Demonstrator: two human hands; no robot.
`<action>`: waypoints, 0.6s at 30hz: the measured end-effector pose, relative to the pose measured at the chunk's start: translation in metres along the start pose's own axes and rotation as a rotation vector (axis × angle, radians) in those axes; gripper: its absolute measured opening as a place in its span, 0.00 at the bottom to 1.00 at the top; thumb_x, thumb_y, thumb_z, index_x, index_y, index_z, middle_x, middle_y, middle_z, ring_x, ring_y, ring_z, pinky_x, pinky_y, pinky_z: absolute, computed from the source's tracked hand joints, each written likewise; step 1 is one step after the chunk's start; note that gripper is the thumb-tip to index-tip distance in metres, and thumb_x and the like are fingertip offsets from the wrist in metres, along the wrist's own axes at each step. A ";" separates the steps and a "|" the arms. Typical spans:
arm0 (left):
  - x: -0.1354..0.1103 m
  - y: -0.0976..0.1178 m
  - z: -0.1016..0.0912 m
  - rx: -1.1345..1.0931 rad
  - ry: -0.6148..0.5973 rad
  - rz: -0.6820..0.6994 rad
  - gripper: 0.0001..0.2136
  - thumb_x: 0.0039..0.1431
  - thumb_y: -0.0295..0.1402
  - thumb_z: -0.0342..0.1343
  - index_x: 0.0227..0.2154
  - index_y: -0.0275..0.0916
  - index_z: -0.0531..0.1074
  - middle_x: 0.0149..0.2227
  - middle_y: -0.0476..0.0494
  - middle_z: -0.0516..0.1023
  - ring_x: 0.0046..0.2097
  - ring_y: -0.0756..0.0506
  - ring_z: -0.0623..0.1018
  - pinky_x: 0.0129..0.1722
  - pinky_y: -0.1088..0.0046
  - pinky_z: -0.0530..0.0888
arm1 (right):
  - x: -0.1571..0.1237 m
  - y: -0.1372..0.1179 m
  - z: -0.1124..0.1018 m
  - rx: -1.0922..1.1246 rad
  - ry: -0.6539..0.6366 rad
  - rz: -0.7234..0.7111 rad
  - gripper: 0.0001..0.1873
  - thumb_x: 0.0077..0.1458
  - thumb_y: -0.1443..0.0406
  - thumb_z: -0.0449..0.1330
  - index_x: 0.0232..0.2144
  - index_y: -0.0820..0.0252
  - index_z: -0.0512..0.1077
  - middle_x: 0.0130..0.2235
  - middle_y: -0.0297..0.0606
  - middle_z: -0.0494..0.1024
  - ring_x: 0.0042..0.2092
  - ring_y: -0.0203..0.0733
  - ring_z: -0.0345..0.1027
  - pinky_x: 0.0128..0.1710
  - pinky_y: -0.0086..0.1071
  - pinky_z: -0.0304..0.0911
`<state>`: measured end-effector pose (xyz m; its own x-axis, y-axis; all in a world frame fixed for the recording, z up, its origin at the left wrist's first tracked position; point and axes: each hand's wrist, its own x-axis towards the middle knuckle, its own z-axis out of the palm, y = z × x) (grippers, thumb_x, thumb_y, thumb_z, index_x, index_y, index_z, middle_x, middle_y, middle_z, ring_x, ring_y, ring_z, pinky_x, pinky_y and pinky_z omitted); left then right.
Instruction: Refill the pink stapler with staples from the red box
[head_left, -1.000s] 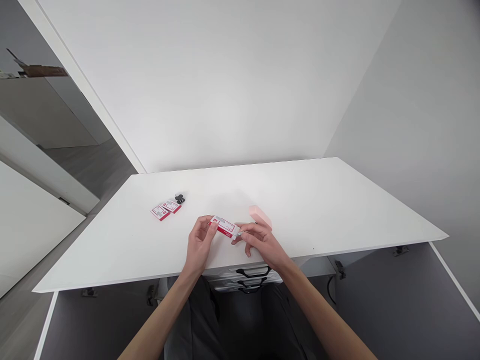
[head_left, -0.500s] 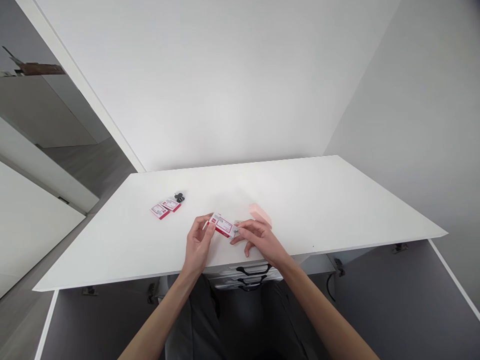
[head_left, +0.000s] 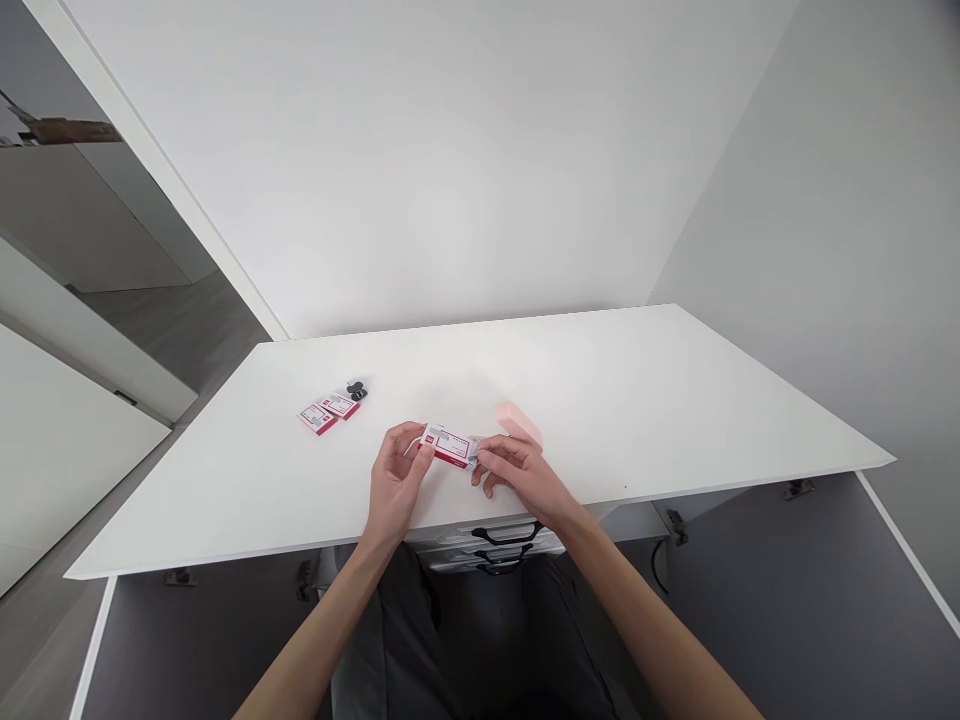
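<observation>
A small white-and-red cardboard box (head_left: 450, 447) is held just above the front part of the table, its printed face up. My left hand (head_left: 395, 478) grips its left end, thumb on the near side and fingers behind. At the opposite end, my right hand (head_left: 521, 472) pinches a small greyish piece (head_left: 473, 456) between thumb and fingers. Whether that piece is a flap or something inside the box, I cannot tell. Behind my right hand lies a pink block-shaped object (head_left: 519, 422), partly covered by the fingers.
Two similar white-and-red boxes (head_left: 318, 417) lie touching at the left of the white table (head_left: 637, 400). Small black objects (head_left: 357, 390) are just behind them. Drawers with black handles (head_left: 506, 535) are below the front edge. A wall rises behind the table.
The box has turned slightly, and its right end is now nearer level. My right hand's fingers have drawn in closer together at that end. My left hand keeps its grip.
</observation>
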<state>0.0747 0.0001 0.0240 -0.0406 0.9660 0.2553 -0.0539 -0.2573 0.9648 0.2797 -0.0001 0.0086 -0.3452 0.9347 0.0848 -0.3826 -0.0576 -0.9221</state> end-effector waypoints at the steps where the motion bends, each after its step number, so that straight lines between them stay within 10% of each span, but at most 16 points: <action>1: 0.000 0.000 0.000 -0.006 0.000 -0.004 0.17 0.62 0.45 0.64 0.48 0.44 0.70 0.50 0.41 0.78 0.53 0.41 0.78 0.52 0.63 0.74 | 0.000 0.000 0.000 0.000 0.001 -0.002 0.16 0.59 0.51 0.69 0.38 0.57 0.80 0.41 0.41 0.80 0.38 0.41 0.76 0.31 0.33 0.71; 18: -0.002 0.000 -0.004 0.013 0.023 -0.040 0.19 0.62 0.48 0.63 0.49 0.45 0.70 0.47 0.42 0.79 0.48 0.42 0.78 0.49 0.65 0.73 | -0.003 0.000 -0.001 -0.046 0.064 -0.066 0.15 0.57 0.51 0.70 0.37 0.55 0.80 0.42 0.40 0.79 0.35 0.38 0.70 0.35 0.36 0.68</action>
<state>0.0704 -0.0017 0.0236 -0.0613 0.9747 0.2151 -0.0429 -0.2178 0.9750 0.2814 -0.0028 0.0085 -0.2648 0.9565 0.1227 -0.3627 0.0191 -0.9317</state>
